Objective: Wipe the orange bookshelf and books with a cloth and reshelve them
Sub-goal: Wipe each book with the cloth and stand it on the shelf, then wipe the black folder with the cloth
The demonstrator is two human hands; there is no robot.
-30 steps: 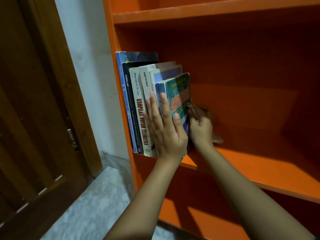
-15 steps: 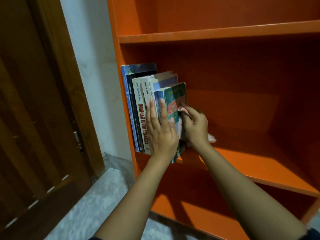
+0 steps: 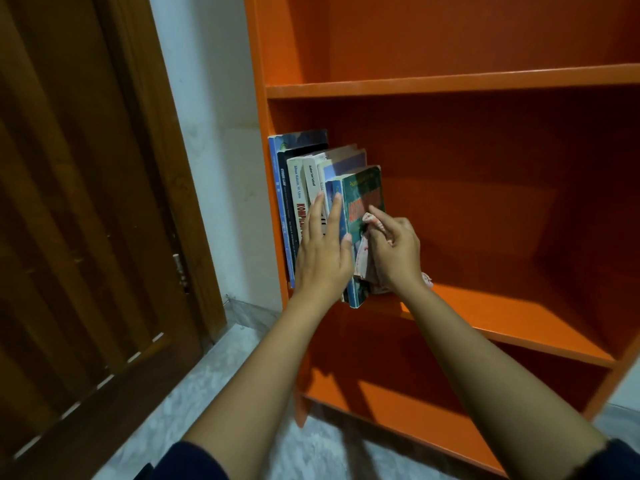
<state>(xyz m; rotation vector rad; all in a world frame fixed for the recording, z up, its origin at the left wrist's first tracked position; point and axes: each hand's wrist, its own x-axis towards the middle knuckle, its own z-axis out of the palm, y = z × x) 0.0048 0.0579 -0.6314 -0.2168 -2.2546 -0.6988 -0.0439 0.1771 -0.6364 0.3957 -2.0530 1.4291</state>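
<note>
Books [image 3: 304, 188]: standing at the shelf's [image 3: 502, 317] left end.
Left hand [image 3: 322, 251]: fingers straight, pressing the spines.
Right hand [image 3: 394, 251]: bunching the cloth [image 3: 363, 258], rubbing it on the green book's [image 3: 367, 192] cover.
Step, likely: wiping books.
Next is probably calling for a steady downward stroke.

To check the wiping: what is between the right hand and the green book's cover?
A pinkish cloth, held by the right hand against the green book; the head view shows it.
</note>
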